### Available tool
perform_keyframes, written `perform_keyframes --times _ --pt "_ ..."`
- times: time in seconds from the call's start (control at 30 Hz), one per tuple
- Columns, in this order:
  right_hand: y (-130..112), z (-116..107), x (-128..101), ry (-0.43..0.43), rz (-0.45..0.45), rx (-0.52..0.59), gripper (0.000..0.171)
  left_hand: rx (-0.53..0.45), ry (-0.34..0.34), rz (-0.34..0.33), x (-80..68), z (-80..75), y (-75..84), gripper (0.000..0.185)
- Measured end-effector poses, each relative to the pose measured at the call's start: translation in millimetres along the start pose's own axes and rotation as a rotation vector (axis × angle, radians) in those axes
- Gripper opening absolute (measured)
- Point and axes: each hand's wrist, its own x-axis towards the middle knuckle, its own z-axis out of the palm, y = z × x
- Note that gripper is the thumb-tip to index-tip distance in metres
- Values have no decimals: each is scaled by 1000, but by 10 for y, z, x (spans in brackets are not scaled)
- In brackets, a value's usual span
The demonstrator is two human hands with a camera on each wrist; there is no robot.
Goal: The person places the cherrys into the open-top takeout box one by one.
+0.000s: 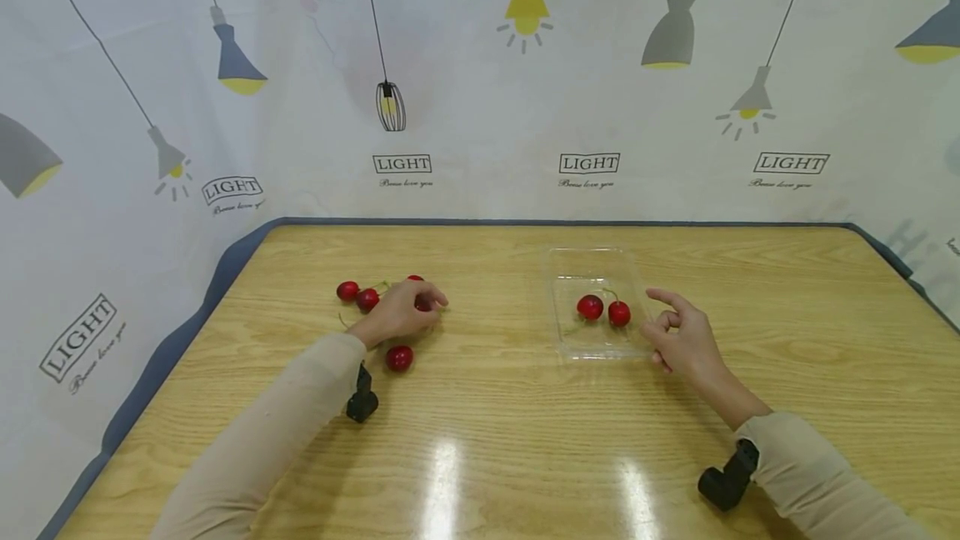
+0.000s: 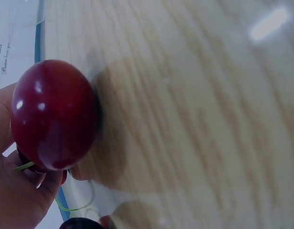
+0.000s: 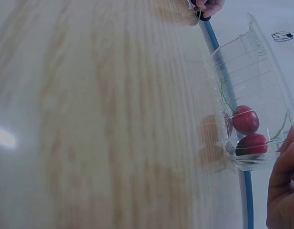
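On the left side of the table, my left hand (image 1: pixel 401 311) reaches down among loose cherries and pinches a dark red cherry (image 1: pixel 423 304), mostly covered by the fingers. Closer to me lies another cherry (image 1: pixel 400 358); it looms large in the left wrist view and hides part of the fingers. Two cherries, one of them this red cherry (image 1: pixel 347 291), sit beyond the left wrist. My right hand (image 1: pixel 686 340) holds the right edge of a clear plastic container (image 1: pixel 558 340), index finger extended and the others bent. Inside are two stemmed cherries, a left cherry (image 1: pixel 590 307) and a right cherry (image 1: pixel 618 313).
The wooden table (image 1: pixel 510 423) is glossy, with light reflections near its front. Behind it hangs a pale cloth (image 1: pixel 480 107) printed with lamps. Black wrist devices, such as the right wrist camera (image 1: pixel 729 475), stick out below both sleeves.
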Motion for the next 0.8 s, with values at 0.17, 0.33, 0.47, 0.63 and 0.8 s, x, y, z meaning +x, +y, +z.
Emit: perform_keyframes --times 0.17,0.33,0.47,0.63,0.8 --pt "0 2 -1 0 0 4 54 6 -2 -12 -8 -4 13 17" --pt "1 3 2 3 -2 8 54 5 -3 -35 -8 -9 35 20" --pt "5 6 7 3 -1 21 54 2 1 -20 -4 -18 50 21" --pt "11 8 12 2 1 21 55 -7 18 6 17 -14 41 21" --pt "10 6 12 -2 3 22 55 -16 32 3 27 -6 30 20"
